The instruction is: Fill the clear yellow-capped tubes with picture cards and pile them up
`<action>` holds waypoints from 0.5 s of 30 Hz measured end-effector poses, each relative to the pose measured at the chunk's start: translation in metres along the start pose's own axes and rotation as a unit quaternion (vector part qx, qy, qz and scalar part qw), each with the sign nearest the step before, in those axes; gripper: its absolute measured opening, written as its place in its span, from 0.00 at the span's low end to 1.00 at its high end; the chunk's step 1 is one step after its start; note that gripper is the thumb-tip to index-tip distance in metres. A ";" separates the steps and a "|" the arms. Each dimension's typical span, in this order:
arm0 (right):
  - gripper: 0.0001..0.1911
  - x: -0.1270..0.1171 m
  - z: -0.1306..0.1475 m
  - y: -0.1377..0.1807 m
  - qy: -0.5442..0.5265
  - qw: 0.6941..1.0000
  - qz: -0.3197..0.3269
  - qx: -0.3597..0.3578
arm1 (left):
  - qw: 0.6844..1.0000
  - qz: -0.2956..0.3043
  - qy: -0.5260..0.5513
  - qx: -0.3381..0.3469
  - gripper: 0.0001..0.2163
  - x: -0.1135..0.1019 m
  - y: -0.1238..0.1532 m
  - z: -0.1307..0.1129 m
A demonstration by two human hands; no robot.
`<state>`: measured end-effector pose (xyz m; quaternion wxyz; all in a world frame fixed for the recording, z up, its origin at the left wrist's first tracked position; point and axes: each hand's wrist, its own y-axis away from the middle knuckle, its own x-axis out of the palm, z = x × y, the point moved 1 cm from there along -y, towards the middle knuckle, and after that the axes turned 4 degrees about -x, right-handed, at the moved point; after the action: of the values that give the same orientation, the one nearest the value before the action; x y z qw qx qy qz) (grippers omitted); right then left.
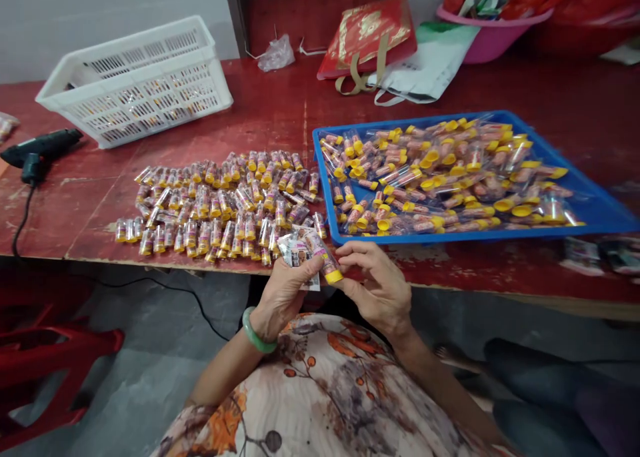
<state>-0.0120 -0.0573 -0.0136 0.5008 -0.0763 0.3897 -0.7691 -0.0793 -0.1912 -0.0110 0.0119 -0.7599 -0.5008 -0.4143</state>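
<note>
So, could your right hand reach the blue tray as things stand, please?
Probably yes: the right hand lies just short of the blue tray, nothing between, though it is pinching a yellow-capped tube.

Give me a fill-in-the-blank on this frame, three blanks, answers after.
1. The tube held between the left hand and the right hand has a ___ cap.
2. The tray that holds the bagged tubes is ___ in colour.
3. The bangle at the left hand's wrist is ___ in colour.
Missing words: yellow; blue; green.
</note>
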 end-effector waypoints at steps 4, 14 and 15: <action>0.09 0.004 -0.001 -0.003 0.013 0.999 -0.022 -0.038 | 0.999 0.010 -0.010 -0.030 0.18 0.003 0.004 0.005; 0.13 0.008 -0.008 0.002 0.016 0.997 -0.025 -0.067 | 0.999 0.000 -0.040 -0.017 0.11 0.002 0.009 0.010; 0.12 0.006 -0.008 0.001 0.001 0.998 -0.016 -0.058 | 0.999 0.001 -0.042 -0.016 0.11 0.002 0.009 0.010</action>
<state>-0.0184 -0.0584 -0.0215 0.4827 -0.1104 0.4327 -0.7534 -0.0661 -0.1897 -0.0128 -0.0207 -0.7773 -0.4929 -0.3903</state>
